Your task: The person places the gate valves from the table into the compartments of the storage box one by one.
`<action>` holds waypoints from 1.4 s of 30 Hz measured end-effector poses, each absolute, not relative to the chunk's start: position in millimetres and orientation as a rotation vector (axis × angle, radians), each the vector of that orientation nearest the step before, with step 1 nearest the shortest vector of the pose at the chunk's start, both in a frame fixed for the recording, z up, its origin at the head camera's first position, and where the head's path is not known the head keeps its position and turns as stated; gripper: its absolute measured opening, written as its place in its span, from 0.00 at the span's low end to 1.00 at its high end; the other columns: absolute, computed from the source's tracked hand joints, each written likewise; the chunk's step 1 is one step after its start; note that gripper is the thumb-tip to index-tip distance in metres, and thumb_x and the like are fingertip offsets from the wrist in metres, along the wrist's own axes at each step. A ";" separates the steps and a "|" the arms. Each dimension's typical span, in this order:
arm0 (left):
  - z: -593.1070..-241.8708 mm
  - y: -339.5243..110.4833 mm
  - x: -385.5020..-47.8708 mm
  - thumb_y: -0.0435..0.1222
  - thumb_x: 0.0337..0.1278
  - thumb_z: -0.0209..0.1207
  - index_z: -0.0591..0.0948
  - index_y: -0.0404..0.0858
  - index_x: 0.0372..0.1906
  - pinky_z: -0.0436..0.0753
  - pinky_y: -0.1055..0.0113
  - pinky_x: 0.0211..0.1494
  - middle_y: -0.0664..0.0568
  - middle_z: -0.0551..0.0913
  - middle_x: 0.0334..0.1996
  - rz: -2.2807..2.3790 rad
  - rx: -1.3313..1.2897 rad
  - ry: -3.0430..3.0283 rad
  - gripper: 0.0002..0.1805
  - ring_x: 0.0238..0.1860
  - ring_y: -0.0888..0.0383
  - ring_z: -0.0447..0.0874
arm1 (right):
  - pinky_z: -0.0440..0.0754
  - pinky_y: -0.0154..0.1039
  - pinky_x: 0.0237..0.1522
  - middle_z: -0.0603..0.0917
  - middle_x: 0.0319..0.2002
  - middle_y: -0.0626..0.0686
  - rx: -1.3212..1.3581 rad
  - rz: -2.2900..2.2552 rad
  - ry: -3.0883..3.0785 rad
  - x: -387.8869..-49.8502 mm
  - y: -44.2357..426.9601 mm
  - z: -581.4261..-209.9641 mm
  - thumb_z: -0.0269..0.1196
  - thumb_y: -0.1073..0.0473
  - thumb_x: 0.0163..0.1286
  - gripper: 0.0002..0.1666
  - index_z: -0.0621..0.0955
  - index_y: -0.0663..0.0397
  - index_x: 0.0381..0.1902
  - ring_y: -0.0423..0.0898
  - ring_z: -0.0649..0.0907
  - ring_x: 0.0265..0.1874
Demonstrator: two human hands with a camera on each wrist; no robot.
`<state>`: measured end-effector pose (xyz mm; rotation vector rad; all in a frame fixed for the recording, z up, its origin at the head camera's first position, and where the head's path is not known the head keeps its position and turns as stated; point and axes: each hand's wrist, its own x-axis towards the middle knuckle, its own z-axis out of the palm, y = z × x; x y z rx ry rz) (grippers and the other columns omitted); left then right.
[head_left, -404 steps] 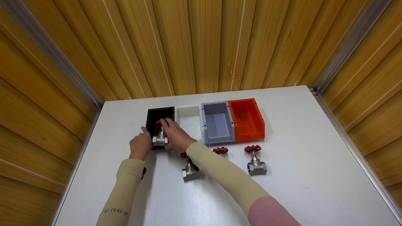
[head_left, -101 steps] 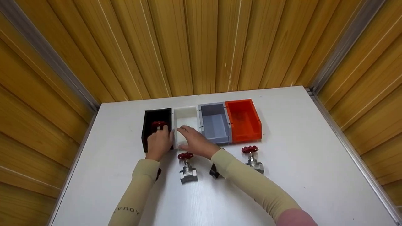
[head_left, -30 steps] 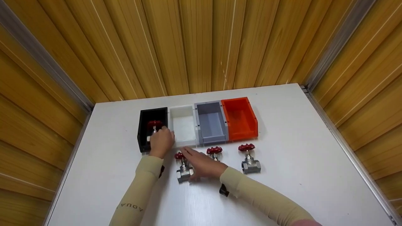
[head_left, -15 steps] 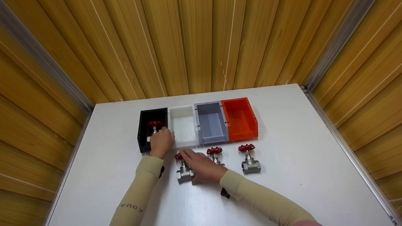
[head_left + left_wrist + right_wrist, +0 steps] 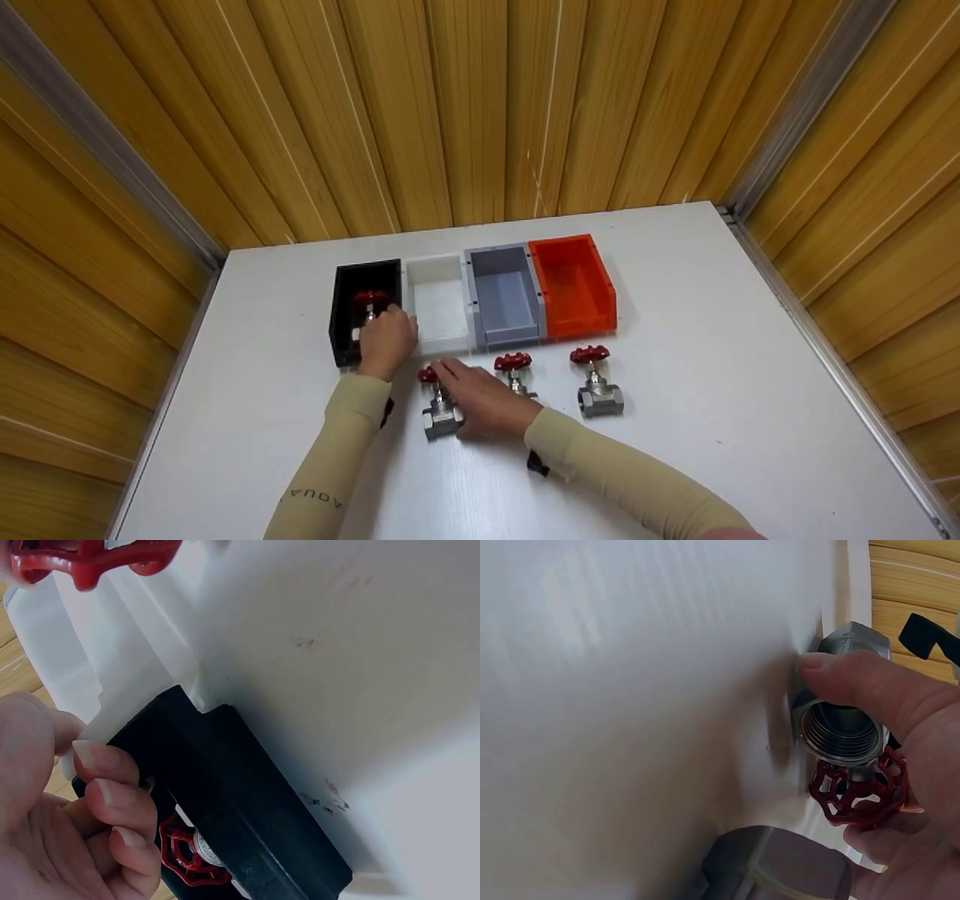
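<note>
While my left hand [image 5: 388, 341] holds a black plastic box [image 5: 240, 795], my right hand [image 5: 484, 400] around a red-wheeled silver metal valve [image 5: 440, 411].

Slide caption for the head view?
Right hand gripping a red-handled valve, left hand where the black bin meets the white bin.

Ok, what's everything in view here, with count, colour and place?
Black plastic bin: one, black, row's left end
White plastic bin: one, white, second
Blue-grey plastic bin: one, blue-grey, third
Orange plastic bin: one, orange, right end
Metal valves with red handwheels: four, silver and red, one in the black bin, three in front
White table: one, white, beneath
Wood-grain panels: several, yellow-brown, behind and both sides
Grey metal strips: several, grey, wall corners
Black wrist pieces: two, black, wrists
Beige fabric sleeves: two, beige, forearms
Left hand: one, bare, at the black bin
Right hand: one, bare, gripping the leftmost front valve
</note>
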<state>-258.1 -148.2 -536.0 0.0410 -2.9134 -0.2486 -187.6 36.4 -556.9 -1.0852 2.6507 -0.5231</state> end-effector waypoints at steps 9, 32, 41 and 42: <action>-538.2 -148.8 -257.9 0.42 0.61 0.59 0.78 0.29 0.26 0.80 0.48 0.23 0.35 0.83 0.22 -0.259 0.015 -2.859 0.18 0.20 0.41 0.82 | 0.65 0.41 0.69 0.57 0.75 0.57 -1.139 -0.617 2.642 -187.5 38.4 -559.0 0.76 0.62 0.37 0.72 0.48 0.56 0.77 0.50 0.62 0.73; -538.2 -148.9 -257.8 0.43 0.60 0.59 0.78 0.29 0.26 0.79 0.47 0.23 0.36 0.83 0.21 -0.283 0.027 -2.859 0.18 0.21 0.40 0.82 | 0.71 0.43 0.65 0.55 0.75 0.56 -1.006 -0.744 2.603 -189.3 45.3 -559.1 0.77 0.61 0.39 0.74 0.45 0.48 0.78 0.52 0.64 0.71; -537.4 -148.4 -256.2 0.42 0.60 0.60 0.78 0.29 0.26 0.79 0.48 0.22 0.35 0.83 0.21 -0.263 0.001 -2.829 0.18 0.20 0.40 0.82 | 0.68 0.44 0.68 0.55 0.75 0.55 -1.037 -0.749 2.610 -194.1 48.1 -555.4 0.80 0.54 0.40 0.73 0.48 0.53 0.77 0.51 0.61 0.73; -537.2 -148.2 -256.3 0.42 0.60 0.60 0.78 0.29 0.26 0.79 0.48 0.22 0.35 0.83 0.21 -0.266 0.004 -2.835 0.18 0.20 0.40 0.82 | 0.68 0.44 0.68 0.55 0.75 0.55 -1.043 -0.747 2.612 -194.9 48.0 -555.1 0.80 0.54 0.40 0.73 0.49 0.53 0.77 0.51 0.62 0.73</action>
